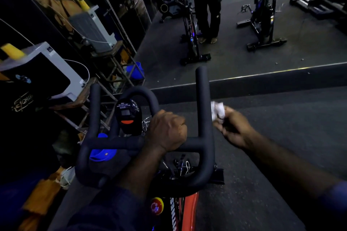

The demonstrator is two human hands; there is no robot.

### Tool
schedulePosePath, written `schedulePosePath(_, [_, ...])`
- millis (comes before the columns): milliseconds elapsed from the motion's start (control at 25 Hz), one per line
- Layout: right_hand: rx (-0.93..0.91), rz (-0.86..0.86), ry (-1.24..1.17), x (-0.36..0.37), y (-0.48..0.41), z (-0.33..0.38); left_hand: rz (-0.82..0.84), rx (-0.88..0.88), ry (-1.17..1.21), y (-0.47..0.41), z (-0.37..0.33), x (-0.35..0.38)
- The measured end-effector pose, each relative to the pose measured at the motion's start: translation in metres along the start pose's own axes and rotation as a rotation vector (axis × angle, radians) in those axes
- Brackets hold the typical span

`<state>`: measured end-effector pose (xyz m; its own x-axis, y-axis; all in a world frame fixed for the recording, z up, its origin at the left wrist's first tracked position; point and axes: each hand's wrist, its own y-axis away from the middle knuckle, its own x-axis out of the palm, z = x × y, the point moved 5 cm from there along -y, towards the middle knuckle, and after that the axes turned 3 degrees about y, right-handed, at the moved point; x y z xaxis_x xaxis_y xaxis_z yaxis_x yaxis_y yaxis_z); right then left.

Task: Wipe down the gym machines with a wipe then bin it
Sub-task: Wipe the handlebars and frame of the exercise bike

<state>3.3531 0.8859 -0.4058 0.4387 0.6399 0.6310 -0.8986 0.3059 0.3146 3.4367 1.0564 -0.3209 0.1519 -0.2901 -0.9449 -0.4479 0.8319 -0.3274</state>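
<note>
Head view: looks down over an exercise bike, both arms reaching forward
Wipe (217, 109): white and crumpled, held up just to the right of the handlebar's right prong, about halfway up it; blur hides whether it touches the prong
Right hand (232, 129): fingers curled, pinching the wipe at the fingertips; forearm comes in from the lower right
Left hand (167, 133): wrapped in a fist round the crossbar, between the centre loop and the right prong
Handlebar (203, 99): black and padded, with two upright prongs, a crossbar and a rounded loop in the middle
Console (127, 114): small and black, with a dark screen and an orange button, seen through the loop
Bike frame (189, 210): orange-red with white lettering, below the handlebar
Knob (156, 207): round, yellow and red, on the frame's left
Floor (262, 184): dark matting
Mirror (244, 52): ahead, reflecting a standing person and other bikes
Grey appliance (47, 65): on a wooden stand at left, white cable attached
Blue bucket (135, 69): beyond the stand, near the mirror's foot
</note>
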Motion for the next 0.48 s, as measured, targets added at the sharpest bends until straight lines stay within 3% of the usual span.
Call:
schedulePosePath(160, [-0.185, -0.081, -0.150, 0.042, -0.045, 0.056, 0.005, 0.020, 0.005, 0.002, -0.003, -0.001])
schedulePosePath(320, [-0.204, -0.089, -0.054, 0.037, 0.000, 0.008, 0.001, 0.020, 0.002, 0.003, -0.003, -0.001])
schedulePosePath(400, [-0.239, -0.191, 0.145, 0.008, 0.040, -0.033, -0.027, 0.029, 0.022, 0.001, -0.003, -0.004])
schedulePosePath(480, [-0.357, -0.258, 0.527, -0.009, 0.078, -0.051, -0.048, 0.032, 0.031, 0.002, -0.003, -0.004])
